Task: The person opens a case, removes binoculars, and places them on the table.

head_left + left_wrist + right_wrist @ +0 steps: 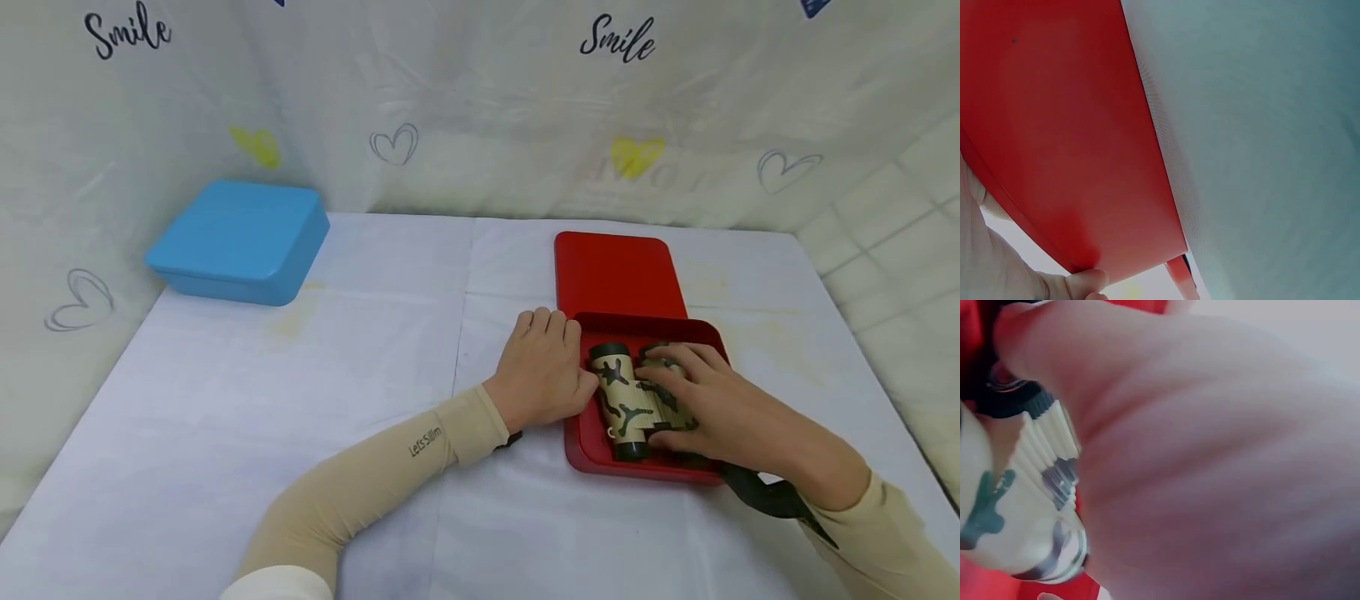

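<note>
Camouflage-patterned binoculars (617, 392) lie inside an open red box (585, 454), its lid (618, 271) folded back behind it. My right hand (708, 400) grips the right barrel from above, fingers at its far side and thumb near the close end; the hand hides much of that barrel. The ribbed middle of the binoculars (1050, 456) shows in the right wrist view. With thumb over the rim, my left hand (543, 367) holds the left wall of the box. In the left wrist view, the thumb (1085, 281) lies at the corner of the red wall (1079, 137).
A closed blue box (236, 237) stands at the back left of the white-covered table (375, 333). Behind the table hangs a printed white curtain (480, 100). A dark strap (765, 493) hangs over the red box's near right corner, below my right wrist.
</note>
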`<state>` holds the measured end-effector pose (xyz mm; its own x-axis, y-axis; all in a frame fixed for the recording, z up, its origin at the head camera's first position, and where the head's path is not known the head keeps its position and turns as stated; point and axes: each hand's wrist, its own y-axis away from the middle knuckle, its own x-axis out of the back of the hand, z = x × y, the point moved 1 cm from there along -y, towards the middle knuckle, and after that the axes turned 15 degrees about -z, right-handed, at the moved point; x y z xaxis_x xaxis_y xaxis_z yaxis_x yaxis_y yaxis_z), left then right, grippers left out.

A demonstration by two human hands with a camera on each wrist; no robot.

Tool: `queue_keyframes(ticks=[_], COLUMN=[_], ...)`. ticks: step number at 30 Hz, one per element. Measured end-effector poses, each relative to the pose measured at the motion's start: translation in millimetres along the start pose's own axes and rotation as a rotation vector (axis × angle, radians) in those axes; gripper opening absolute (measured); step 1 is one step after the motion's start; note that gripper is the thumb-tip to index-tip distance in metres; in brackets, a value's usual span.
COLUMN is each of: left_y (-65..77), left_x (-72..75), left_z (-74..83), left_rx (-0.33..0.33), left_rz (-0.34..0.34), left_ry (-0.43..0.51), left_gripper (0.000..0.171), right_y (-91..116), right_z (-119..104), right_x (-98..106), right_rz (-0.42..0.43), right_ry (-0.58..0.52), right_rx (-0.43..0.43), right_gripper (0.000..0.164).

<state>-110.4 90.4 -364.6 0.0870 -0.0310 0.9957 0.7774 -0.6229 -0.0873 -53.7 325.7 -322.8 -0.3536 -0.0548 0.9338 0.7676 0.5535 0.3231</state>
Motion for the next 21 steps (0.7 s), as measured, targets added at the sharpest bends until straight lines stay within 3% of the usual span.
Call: queue_keyframes(ticks=[12,21], left_y=[-0.8,-0.1], left_x=[4.1,4.4], left_z=[0.1,0.0], left_rx=[0.004,0.004], left_rz=[-0.046,-0.029], left_ry=[0.009,0.019], left_gripper=[0.022,0.021], right_y=[1.2,-5.6], right_z=[-0.5,4.9], right_x=[2.6,8.9], right_rz=[-0.016,-0.057], right_ry=[0.105,0.119], right_rx=[0.022,0.030], right_gripper=[0.081,0.082])
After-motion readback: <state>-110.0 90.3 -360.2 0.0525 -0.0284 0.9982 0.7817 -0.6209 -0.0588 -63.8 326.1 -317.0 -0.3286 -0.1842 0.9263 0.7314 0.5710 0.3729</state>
